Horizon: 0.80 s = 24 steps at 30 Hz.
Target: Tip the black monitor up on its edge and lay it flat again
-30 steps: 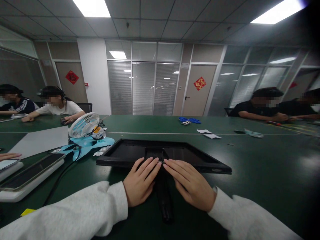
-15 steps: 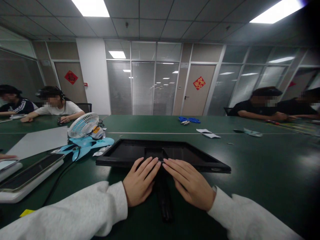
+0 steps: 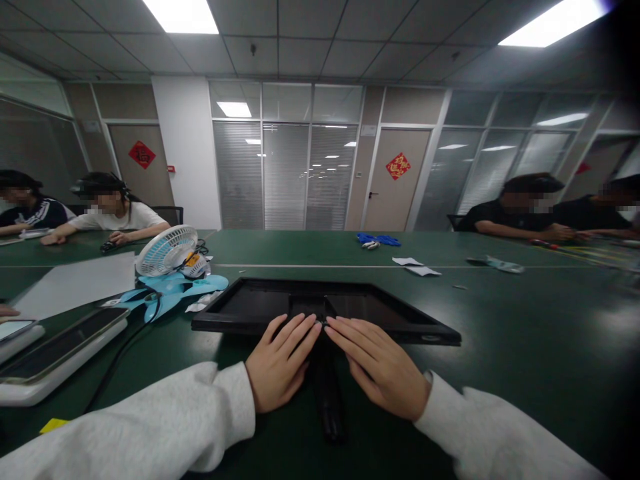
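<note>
A black monitor point(image 3: 400, 312) lies on the green table in front of me, its near edge towards me. From the middle of that edge a black stand neck point(image 3: 330, 407) extends towards me. My left hand point(image 3: 281, 363) rests on the near edge left of the neck, fingers stretched out and flat. Right of the neck, my right hand point(image 3: 377, 363) lies the same way, its fingertips almost meeting the left ones. Neither hand is wrapped round anything; the undersides of both palms are hidden.
Left of the monitor are a white-and-blue fan point(image 3: 167, 250), its light blue blades point(image 3: 173, 288), a cable, a white sheet point(image 3: 80, 283) and a phone-like device point(image 3: 65, 343). Blue gloves point(image 3: 377, 240) and papers point(image 3: 423, 271) lie beyond. Several people sit at both far sides.
My hands and the monitor stay in place. At the far left, a person in white has shifted a hand with a small dark object leftward.
</note>
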Each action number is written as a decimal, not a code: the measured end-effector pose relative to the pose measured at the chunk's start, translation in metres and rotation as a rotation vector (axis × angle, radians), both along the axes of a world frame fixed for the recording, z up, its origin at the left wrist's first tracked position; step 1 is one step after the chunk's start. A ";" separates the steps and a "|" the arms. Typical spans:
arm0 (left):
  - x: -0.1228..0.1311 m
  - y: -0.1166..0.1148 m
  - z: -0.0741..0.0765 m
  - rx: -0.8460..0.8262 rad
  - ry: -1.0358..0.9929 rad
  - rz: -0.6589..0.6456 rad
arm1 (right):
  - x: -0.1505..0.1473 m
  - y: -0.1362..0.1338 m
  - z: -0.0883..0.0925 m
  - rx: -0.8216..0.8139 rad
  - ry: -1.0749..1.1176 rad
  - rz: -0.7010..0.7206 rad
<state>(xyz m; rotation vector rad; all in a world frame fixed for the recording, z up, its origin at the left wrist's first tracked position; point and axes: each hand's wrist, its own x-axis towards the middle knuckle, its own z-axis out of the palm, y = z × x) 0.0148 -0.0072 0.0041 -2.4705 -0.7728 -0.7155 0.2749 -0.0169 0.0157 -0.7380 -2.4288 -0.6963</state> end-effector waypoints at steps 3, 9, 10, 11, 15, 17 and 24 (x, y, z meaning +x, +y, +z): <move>0.000 0.000 -0.001 0.011 -0.009 -0.001 | 0.000 0.000 -0.001 0.000 -0.005 -0.002; -0.001 0.002 -0.004 0.002 -0.001 0.012 | 0.000 0.002 -0.002 -0.011 0.005 -0.003; -0.001 0.002 -0.004 0.005 -0.002 0.010 | 0.000 0.002 -0.002 -0.012 0.010 -0.001; -0.001 0.002 -0.004 0.007 -0.003 0.008 | 0.000 0.002 -0.002 -0.013 0.014 0.003; 0.000 -0.001 0.000 0.004 0.002 0.011 | -0.003 0.000 0.002 -0.029 0.037 0.016; 0.000 -0.002 0.010 -0.025 0.023 -0.004 | -0.002 -0.001 0.009 -0.056 0.059 0.008; -0.034 0.021 0.089 -0.223 -0.017 0.361 | 0.045 0.022 0.049 -0.072 0.195 -0.391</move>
